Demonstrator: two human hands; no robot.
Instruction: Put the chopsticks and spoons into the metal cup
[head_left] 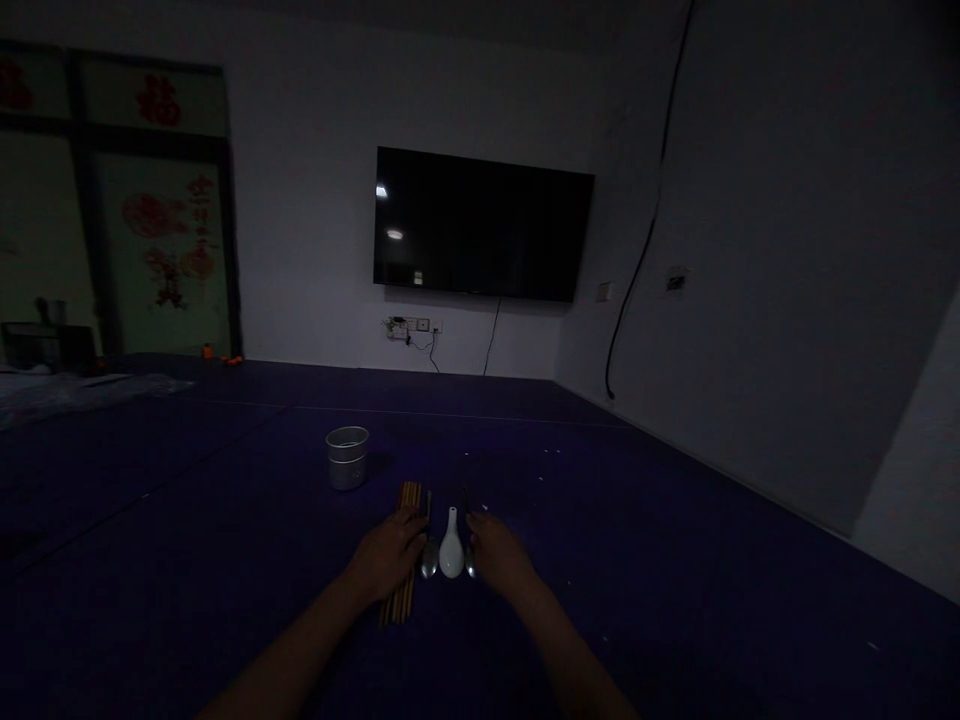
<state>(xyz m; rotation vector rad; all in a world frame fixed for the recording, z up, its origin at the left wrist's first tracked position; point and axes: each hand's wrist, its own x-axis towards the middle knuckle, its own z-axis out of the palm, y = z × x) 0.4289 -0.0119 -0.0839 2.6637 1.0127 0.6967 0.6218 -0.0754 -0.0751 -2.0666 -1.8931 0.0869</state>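
Note:
A bundle of wooden chopsticks (409,496) lies on the dark blue floor mat (225,560). My left hand (388,555) rests on top of the chopsticks with its fingers laid flat. To its right sit a metal spoon (429,560) and a white ceramic spoon (451,548), side by side. My right hand (498,553) lies just right of the white spoon, fingers flat, over another dark-handled metal spoon (470,566) that is mostly hidden. The room is dim, so I cannot make out whether either hand grips anything.
A small metal cup (347,457) stands on the mat, left of and beyond the chopsticks. A wall-mounted black television (480,222) hangs ahead. A grey wall (787,330) runs along the right. Clutter and a plastic sheet (67,390) lie far left.

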